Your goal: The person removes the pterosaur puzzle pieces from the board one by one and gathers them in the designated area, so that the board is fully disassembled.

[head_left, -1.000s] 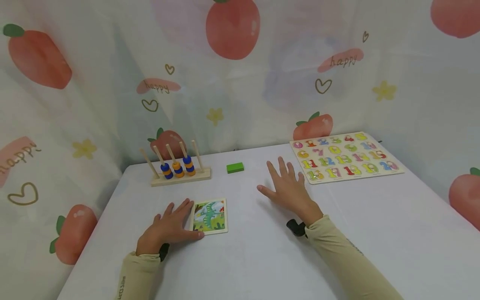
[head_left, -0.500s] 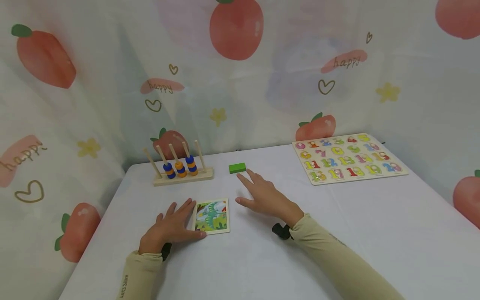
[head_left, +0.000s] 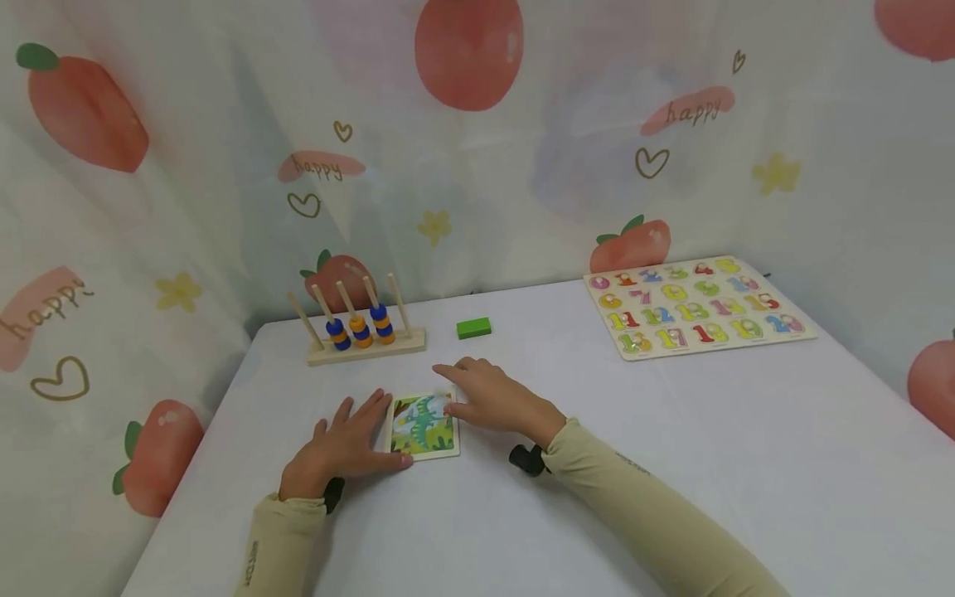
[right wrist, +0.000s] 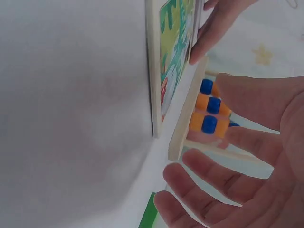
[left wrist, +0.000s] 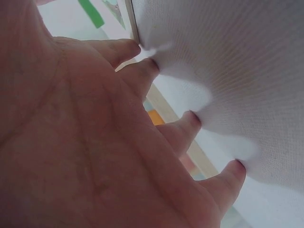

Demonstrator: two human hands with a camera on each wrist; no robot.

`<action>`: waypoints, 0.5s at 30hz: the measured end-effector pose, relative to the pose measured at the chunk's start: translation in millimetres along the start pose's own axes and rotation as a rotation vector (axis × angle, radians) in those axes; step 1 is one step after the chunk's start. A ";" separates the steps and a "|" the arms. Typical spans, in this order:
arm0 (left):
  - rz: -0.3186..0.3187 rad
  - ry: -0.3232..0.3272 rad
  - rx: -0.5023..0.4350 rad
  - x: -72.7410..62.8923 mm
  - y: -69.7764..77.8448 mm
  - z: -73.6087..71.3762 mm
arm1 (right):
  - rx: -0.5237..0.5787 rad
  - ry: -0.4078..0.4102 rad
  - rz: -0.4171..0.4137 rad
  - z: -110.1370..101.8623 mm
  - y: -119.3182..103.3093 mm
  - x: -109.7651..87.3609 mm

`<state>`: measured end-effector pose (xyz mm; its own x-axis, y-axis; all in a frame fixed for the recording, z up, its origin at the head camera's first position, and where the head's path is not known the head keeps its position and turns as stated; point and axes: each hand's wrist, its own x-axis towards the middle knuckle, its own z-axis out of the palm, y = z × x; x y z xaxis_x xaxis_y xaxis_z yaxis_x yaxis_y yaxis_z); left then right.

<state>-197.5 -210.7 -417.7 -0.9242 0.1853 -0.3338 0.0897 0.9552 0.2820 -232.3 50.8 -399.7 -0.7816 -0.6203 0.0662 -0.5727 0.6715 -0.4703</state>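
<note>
A small square dinosaur picture puzzle (head_left: 422, 425) in a pale wooden frame lies flat on the table. My left hand (head_left: 339, 444) is spread at its left side, thumb at the lower edge and index fingertip by the upper left corner. In the left wrist view, that hand's fingertips (left wrist: 192, 118) press on the white cloth. My right hand (head_left: 498, 400) is over the puzzle's upper right corner and overlaps it in the head view. The right wrist view shows the right hand's fingers (right wrist: 209, 173) apart, with nothing between them.
Behind the puzzle stands a wooden peg rack (head_left: 367, 347) with blue and orange beads on three pegs. A green block (head_left: 473, 328) lies to its right. A number puzzle board (head_left: 701, 307) is at the back right, near the printed curtain (head_left: 522, 191).
My right hand has moved left, from beside the number board to the dinosaur puzzle's right corner. The left hand stays at the puzzle's left side. The head view shifts slightly.
</note>
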 end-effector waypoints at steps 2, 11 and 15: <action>0.008 0.004 0.001 0.8 0.1 -1.3 | 0.016 -0.012 -0.005 -0.1 -1.7 3.7; -0.006 0.005 -0.008 0.4 2.0 -2.2 | 0.073 -0.071 0.020 6.1 -3.6 17.0; -0.009 0.007 -0.008 0.5 0.5 -1.5 | 0.063 -0.064 0.031 10.9 -3.5 21.4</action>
<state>-198.5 -210.4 -416.4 -0.9275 0.1755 -0.3300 0.0790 0.9550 0.2859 -244.3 30.8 -406.3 -0.7801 -0.6257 -0.0043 -0.5304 0.6649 -0.5259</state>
